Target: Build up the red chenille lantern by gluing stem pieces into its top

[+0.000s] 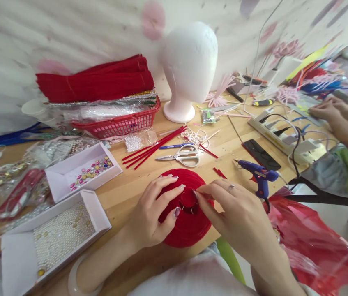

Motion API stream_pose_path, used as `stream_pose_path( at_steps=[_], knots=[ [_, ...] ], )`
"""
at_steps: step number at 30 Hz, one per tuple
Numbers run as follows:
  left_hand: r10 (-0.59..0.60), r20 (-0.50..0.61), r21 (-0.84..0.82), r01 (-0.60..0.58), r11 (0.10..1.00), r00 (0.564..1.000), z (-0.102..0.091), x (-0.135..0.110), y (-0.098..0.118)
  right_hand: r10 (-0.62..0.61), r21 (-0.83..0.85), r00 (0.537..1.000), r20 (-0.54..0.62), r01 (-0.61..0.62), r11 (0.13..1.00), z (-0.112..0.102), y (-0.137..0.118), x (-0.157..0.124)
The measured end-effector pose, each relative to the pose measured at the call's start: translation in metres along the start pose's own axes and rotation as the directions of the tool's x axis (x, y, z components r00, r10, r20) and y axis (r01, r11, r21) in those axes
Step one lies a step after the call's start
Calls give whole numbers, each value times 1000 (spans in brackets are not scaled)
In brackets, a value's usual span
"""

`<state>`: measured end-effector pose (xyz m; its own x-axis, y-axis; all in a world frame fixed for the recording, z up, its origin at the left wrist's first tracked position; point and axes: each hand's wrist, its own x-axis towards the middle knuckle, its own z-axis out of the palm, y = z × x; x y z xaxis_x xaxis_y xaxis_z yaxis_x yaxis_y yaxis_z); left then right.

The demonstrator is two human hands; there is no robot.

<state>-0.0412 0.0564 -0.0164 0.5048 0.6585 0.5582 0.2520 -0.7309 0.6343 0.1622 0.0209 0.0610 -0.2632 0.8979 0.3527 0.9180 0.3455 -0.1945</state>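
Note:
A round red piece (pixel 174 230), coiled in rings around a small hole, lies at the table's front edge. Thin light lines, perhaps wires, show in its dark centre. My left hand (pixel 153 209) rests on its left side, fingers spread and thumb apart. At the inner ring, my right hand (pixel 235 209) is closed in a pinch; what its fingertips hold is hidden. Just beyond lie white-handled scissors (pixel 187 156), a blue pen (pixel 172 146) and several red fuzzy sticks (pixel 152 150). Short red bits (pixel 220 172) lie near a blue glue gun (pixel 258 172) on the right.
White boxes of gems (pixel 112 158) and pearls (pixel 100 213) stand left. Behind are a red basket (pixel 124 125) with red stick bundles (pixel 96 80) and a white foam head (pixel 190 61). A power strip (pixel 284 135) and another person's hands (pixel 330 111) are right.

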Motion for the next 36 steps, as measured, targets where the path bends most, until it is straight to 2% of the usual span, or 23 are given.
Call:
stream_pose_path(
  at_steps=[5, 9, 14, 19, 30, 36],
  knots=[
    [23, 32, 87, -26, 996, 999, -1, -1, 2, 45, 83, 999, -4, -44, 996, -3, -8, -9],
    [-15, 41, 115, 10, 993, 999, -3, 1, 4, 100, 133, 995, -23, -96, 987, -2, -11, -16],
    [-73, 34, 50, 71, 996, 997, -9, 10, 9, 238, 213, 970, -39, -225, 951, 8, -14, -21],
    [-115, 34, -15, 115, 993, 993, -11, 17, 10, 351, 270, 937, -2, -337, 902, 12, -15, -17],
    [-97, 67, -28, 100, 995, 993, -4, 24, 8, 412, 291, 910, 43, -406, 866, 13, -17, -9],
    [-49, 101, 57, 44, 997, 994, -8, 26, 7, 406, 340, 914, 25, -390, 856, 8, -17, -9]
  ],
)
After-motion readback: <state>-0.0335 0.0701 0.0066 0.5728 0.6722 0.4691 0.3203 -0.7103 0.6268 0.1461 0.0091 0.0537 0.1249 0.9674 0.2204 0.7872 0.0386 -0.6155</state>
